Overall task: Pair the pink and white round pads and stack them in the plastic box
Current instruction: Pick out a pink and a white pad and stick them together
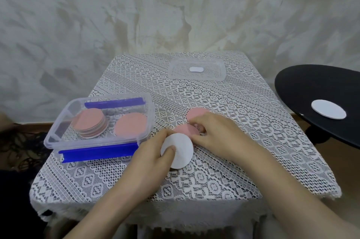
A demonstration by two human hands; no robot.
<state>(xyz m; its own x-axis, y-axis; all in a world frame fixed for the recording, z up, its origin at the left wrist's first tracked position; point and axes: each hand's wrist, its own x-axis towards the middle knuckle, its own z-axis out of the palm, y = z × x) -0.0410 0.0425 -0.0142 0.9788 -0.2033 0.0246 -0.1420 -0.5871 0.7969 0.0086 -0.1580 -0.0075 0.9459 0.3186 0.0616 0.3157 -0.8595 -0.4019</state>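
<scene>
My left hand (153,155) grips a white round pad (180,150), thumb pressed on its face, just above the lace tablecloth. My right hand (220,133) has its fingers curled on the edge of a pink pad (186,128) lying on the table beside the white one. A second pink pad (195,113) lies just behind, partly hidden by my right hand. The clear plastic box (58,131) with blue clips stands at the left and holds a stack of paired pads (90,122) and one more pink-topped pad (130,123). Another white pad (328,109) rests on the black round table.
The box's clear lid (196,70) lies at the far side of the table. A black round side table (311,86) stands to the right, close to the main table's edge. A wall is right behind the table (120,180).
</scene>
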